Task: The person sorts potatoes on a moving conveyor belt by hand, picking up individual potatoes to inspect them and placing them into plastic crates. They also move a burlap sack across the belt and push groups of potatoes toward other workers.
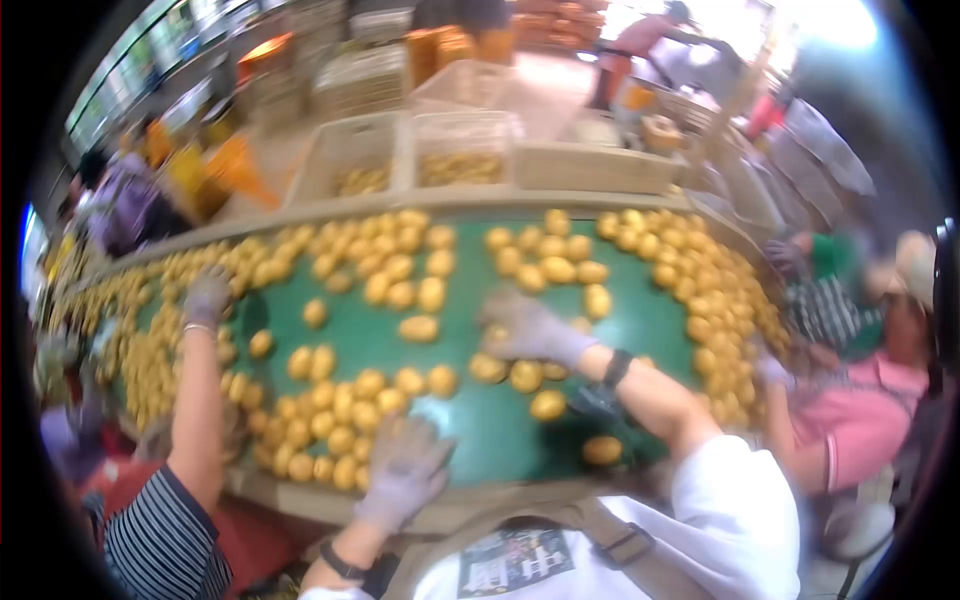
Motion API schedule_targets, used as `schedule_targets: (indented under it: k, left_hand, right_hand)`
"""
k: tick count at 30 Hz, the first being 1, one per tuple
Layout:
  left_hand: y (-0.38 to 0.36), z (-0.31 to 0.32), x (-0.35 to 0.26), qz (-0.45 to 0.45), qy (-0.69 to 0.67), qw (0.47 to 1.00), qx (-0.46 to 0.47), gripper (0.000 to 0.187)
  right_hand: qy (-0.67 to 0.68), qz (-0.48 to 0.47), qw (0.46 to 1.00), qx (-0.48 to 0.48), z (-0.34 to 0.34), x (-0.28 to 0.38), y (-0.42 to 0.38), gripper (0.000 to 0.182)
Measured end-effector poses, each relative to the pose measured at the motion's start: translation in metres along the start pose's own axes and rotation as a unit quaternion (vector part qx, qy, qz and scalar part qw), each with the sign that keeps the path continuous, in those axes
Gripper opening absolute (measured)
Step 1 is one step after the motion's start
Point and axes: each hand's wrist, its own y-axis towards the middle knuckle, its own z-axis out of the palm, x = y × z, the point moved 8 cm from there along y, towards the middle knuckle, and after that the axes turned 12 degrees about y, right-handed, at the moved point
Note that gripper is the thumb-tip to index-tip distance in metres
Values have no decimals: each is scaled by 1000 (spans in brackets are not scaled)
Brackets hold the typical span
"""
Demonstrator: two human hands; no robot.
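Observation:
Yellow, oval, potato-like produce (350,408) lies in groups across a green conveyor belt (470,440). My left hand (405,465), in a pale glove, rests by the belt's near edge with its fingers spread, beside the near group and holding nothing. Over the middle of the belt reaches my right hand (525,325), also gloved, its fingers pointing left. It is among several loose yellow pieces (525,376), and one seems to lie at its fingertips. Blur hides whether those fingers grip it.
Another person's gloved hand (208,295) reaches over the belt at left. A person in a pink shirt (875,415) sits at right, near a long heap of yellow produce (690,285). Plastic crates (465,125) stand beyond the belt's far rim.

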Motion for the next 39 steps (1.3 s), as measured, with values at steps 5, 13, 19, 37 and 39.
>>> schedule_targets:
  k: [5, 13, 19, 37, 39]
  left_hand:
    - [5, -3, -4, 16, 16, 1000, 16, 44]
    - [41, 14, -56, 49, -10, 998, 48, 42]
    - [44, 12, -73, 73, -9, 997, -26, 34]
    - [-26, -27, 125, -271, 275, 919, -76, 32]
    - [-34, -38, 120, -324, 274, 902, -75, 36]
  right_hand:
    - [30, -143, 962, -230, -97, 37, -69, 48]
    - [-246, 6, 824, -511, -358, -49, -142, 55]
    - [-288, 270, 869, -298, -237, -192, -147, 68]
    - [-195, -141, 970, -25, -5, 18, 35, 35]
    - [-277, -41, 958, -65, -39, -29, 65, 34]
